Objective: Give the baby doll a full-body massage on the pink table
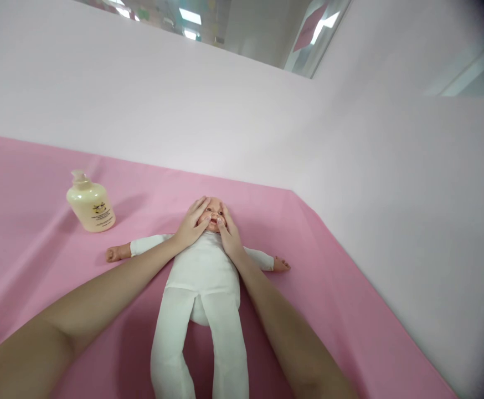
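A baby doll [202,277] in a white suit lies on its back on the pink sheet [329,288], arms spread, legs towards me. My left hand [192,224] rests flat on the left side of the doll's face, fingers spread over cheek and forehead. My right hand [227,233] lies on the right side of the face, its fingers at the mouth and cheek. Neither hand grips anything. Only the doll's nose, mouth and part of its eyes show between my hands.
A cream pump bottle [90,204] stands upright on the sheet, left of the doll's head. Pale walls [350,138] close in behind the doll and along the right, meeting in a corner.
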`<action>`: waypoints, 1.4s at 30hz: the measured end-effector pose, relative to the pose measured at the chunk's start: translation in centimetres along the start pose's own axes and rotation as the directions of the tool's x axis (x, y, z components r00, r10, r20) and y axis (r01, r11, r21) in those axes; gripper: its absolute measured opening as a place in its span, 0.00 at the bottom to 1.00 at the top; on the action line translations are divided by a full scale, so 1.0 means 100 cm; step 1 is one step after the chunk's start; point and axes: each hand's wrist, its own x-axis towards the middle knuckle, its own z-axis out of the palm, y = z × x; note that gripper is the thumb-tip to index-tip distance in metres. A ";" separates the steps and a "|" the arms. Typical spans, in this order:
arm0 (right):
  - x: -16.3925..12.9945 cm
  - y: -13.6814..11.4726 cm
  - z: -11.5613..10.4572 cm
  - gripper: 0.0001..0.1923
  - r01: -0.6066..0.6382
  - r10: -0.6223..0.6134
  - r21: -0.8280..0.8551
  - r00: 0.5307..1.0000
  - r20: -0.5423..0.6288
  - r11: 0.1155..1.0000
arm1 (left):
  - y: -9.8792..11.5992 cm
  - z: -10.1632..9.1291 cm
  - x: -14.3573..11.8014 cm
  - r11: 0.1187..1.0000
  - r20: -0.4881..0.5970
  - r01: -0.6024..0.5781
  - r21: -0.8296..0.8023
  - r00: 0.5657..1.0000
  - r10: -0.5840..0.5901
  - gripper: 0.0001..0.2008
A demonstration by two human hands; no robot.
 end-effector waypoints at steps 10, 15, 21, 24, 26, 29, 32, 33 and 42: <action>0.000 0.003 0.002 0.49 -0.138 0.138 -0.019 0.990 -0.021 0.990 | 0.001 0.000 0.000 1.000 0.007 0.029 -0.001 1.000 -0.029 0.30; 0.000 0.002 0.001 0.47 -0.119 0.119 -0.027 0.993 -0.019 0.993 | -0.002 0.001 -0.001 0.999 0.011 0.038 0.003 0.999 -0.039 0.32; 0.000 -0.002 0.000 0.38 -0.008 0.008 -0.007 1.000 0.013 1.000 | 0.002 -0.001 0.000 1.000 -0.002 -0.010 0.015 1.000 0.010 0.27; 0.000 -0.001 0.000 0.41 -0.038 0.038 -0.020 0.999 0.004 0.999 | 0.004 -0.001 0.000 1.000 -0.008 -0.019 0.021 1.000 0.019 0.26; 0.000 0.001 0.001 0.45 -0.092 0.091 -0.031 0.996 -0.011 0.995 | 0.005 -0.001 0.000 1.000 -0.006 -0.011 0.019 1.000 0.012 0.26; 0.001 0.002 0.002 0.48 -0.148 0.148 -0.035 0.989 -0.027 0.988 | 0.004 -0.001 -0.001 1.000 -0.002 0.001 0.017 1.000 -0.001 0.27; 0.001 0.001 0.002 0.48 -0.153 0.152 -0.034 0.988 -0.027 0.988 | 0.002 0.000 -0.001 1.000 -0.003 -0.002 0.018 1.000 0.002 0.28; 0.000 0.000 0.001 0.48 -0.150 0.150 -0.034 0.988 -0.027 0.988 | 0.002 0.000 -0.001 1.000 -0.002 -0.005 0.017 1.000 0.005 0.28; 0.000 -0.002 0.000 0.40 -0.024 0.024 -0.011 1.000 0.005 1.000 | 0.005 -0.002 0.000 1.000 0.003 0.010 0.011 1.000 -0.010 0.24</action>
